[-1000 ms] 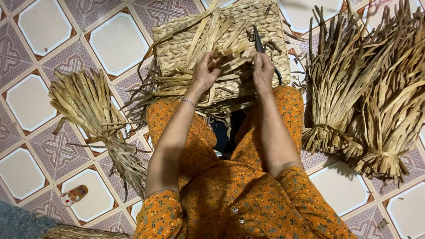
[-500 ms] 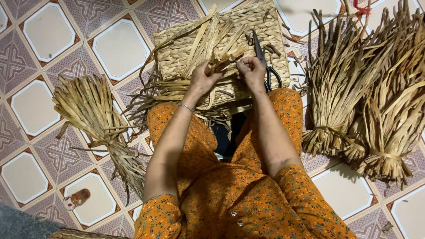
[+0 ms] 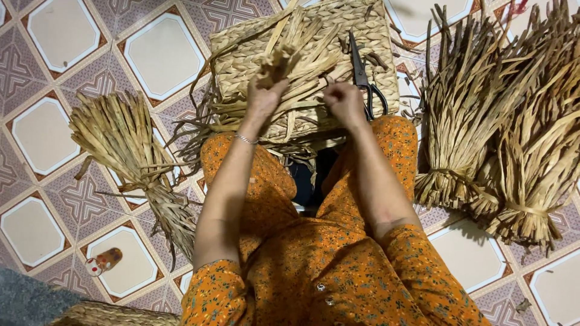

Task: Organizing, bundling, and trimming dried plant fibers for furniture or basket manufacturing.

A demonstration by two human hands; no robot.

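A bunch of dried straw strands is held up by the left hand, whose fingers are closed around the strands just above the near edge of a woven basket panel resting across the lap. The right hand is curled shut over loose strands at the same near edge, though what exactly is pinched under its fingers cannot be told. The strands are flat, ribbon-like and pale tan, with frayed, splitting ends; they are judged to be very light, dry and springy, likely to crack if folded sharply and to slide out of a loose hold, so they are best taken low, near where they leave the weave, with several gathered together. The panel is plaited in thick, rope-like rows and looks stiff enough to keep its shape. Black-handled scissors are laid on its right edge. On the patterned tile floor, one tied sheaf is spread at the left, and two larger tied sheaves are stacked at the right.
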